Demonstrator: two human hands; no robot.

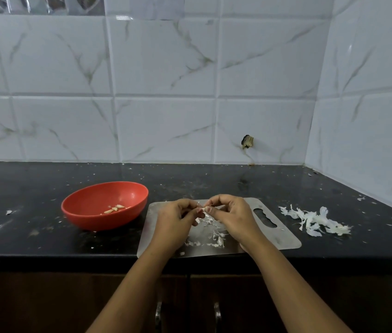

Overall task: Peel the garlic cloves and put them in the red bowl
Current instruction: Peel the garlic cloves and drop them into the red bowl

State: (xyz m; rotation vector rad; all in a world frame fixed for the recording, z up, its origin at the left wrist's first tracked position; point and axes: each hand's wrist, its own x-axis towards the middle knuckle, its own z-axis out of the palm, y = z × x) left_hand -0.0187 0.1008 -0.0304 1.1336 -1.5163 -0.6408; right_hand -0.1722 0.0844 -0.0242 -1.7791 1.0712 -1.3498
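Garlic clove [206, 209] mostly behind fingertips [212, 202]

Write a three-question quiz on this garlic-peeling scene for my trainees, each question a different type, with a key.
1. True or false: the red bowl is empty.
2. Where does the large pile of skins lie? A in the bowl; B on the counter, right of the steel board; C left of the bowl.
3. What do the left hand and right hand pinch between them?
Key: 1 false, peeled cloves lie in it; 2 B; 3 a garlic clove.
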